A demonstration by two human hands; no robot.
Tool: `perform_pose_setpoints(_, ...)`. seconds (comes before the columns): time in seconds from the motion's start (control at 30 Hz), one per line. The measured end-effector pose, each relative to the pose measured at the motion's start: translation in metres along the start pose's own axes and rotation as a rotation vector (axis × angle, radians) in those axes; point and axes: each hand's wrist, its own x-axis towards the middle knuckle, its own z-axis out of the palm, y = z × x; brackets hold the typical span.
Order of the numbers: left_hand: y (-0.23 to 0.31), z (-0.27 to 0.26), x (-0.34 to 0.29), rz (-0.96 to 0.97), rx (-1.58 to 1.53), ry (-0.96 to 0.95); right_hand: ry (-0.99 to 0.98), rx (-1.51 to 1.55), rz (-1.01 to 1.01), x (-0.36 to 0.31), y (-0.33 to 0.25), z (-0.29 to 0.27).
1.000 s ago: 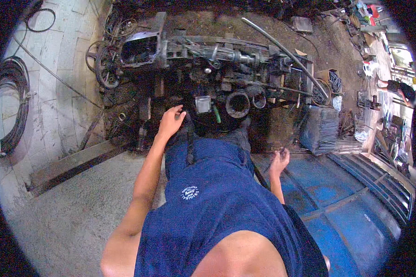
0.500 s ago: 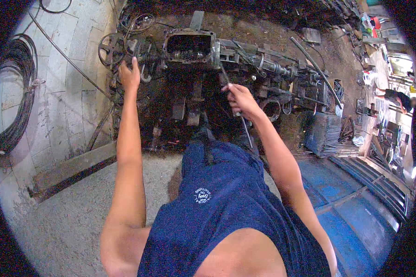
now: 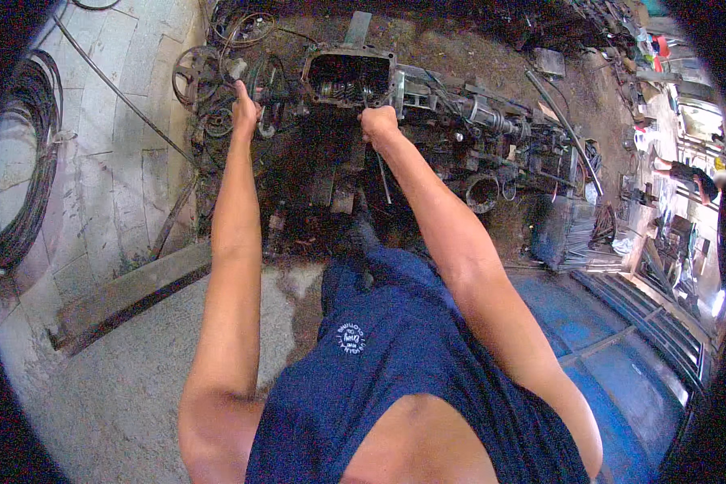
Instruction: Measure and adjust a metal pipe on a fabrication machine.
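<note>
A dark, greasy gearbox housing (image 3: 308, 77) stands open at the top, with gears (image 3: 343, 90) showing inside. My right hand (image 3: 379, 125) is closed around a thin metal rod (image 3: 385, 179) at the housing's near right edge. The rod's lower end sticks out below my fist, and its upper end reaches the housing's opening. At the housing's left, my left hand (image 3: 246, 113) grips the near-left side of a dark wheel (image 3: 273, 85), thumb pointing up; some of its fingers are hidden. To the right, a long metal assembly with a shaft (image 3: 492, 119) joins the housing.
A spoked handwheel (image 3: 195, 74) and wire loops (image 3: 246, 31) lie at the far left. Coiled cable (image 3: 36, 185) hangs by the block wall. A beam (image 3: 129, 294) rests on the floor, blue metal panels (image 3: 621, 379) at right. Another person (image 3: 694, 179) is at the far right.
My right hand has moved left and away from me with the rod, up to the housing's near edge. My left hand stays at the wheel. The whole view has shifted slightly.
</note>
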Motion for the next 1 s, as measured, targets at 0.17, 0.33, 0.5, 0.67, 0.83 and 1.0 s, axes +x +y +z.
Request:
perform_pose_setpoints(0.17,-0.008,-0.028,-0.044,0.039,-0.001,-0.006,0.063,-0.455,-0.139,-0.068,-0.038,-0.007)
perform_pose_setpoints(0.33,0.008,-0.037,-0.027,-0.050,0.459,0.195,-0.016,-0.494,-0.021,-0.074,-0.070,-0.024)
perform_pose_setpoints(0.5,0.046,-0.007,-0.021,0.046,0.367,0.177,-0.045,-0.378,0.087,-0.057,-0.031,-0.007)
perform_pose_setpoints(0.67,0.022,-0.017,-0.007,-0.031,0.291,0.214,-0.007,-0.455,0.012,-0.068,-0.045,-0.012)
perform_pose_setpoints(0.83,0.010,-0.015,-0.020,-0.012,0.059,0.149,0.033,-0.538,-0.107,-0.071,-0.054,-0.041)
perform_pose_setpoints(1.0,0.002,-0.010,-0.018,0.117,-0.074,0.412,-0.230,-0.643,-0.140,-0.058,-0.054,-0.083)
